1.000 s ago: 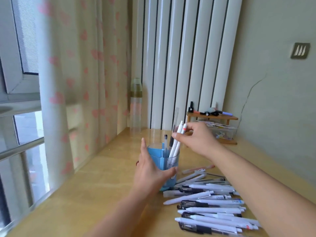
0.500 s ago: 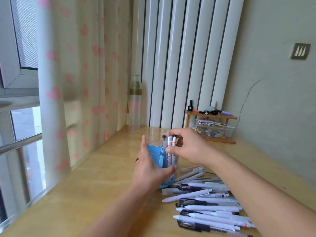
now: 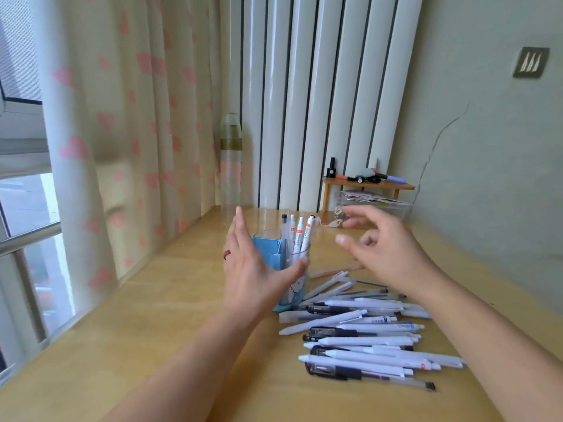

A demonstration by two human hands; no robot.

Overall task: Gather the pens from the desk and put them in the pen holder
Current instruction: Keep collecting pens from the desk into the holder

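Note:
A blue and clear pen holder (image 3: pixel 275 252) stands on the wooden desk (image 3: pixel 146 315). Several pens (image 3: pixel 300 234) stick upright out of its clear cup. My left hand (image 3: pixel 254 269) wraps the holder from the left, thumb across its front. To the right of the holder hovers my right hand (image 3: pixel 384 248), fingers spread, with nothing in it. A pile of several white and black pens (image 3: pixel 362 333) lies flat on the desk, right of the holder and under my right forearm.
A tall clear bottle (image 3: pixel 230 166) stands at the back by the heart-print curtain (image 3: pixel 122 132). A small wooden shelf (image 3: pixel 368 185) with odds and ends and a clear box (image 3: pixel 377 205) sit at the back right by the wall. White radiator pipes (image 3: pixel 304 102) rise behind.
My right hand lowered two white pens into the holder, let go of them and drew back to the right with fingers open. My left hand stayed on the holder.

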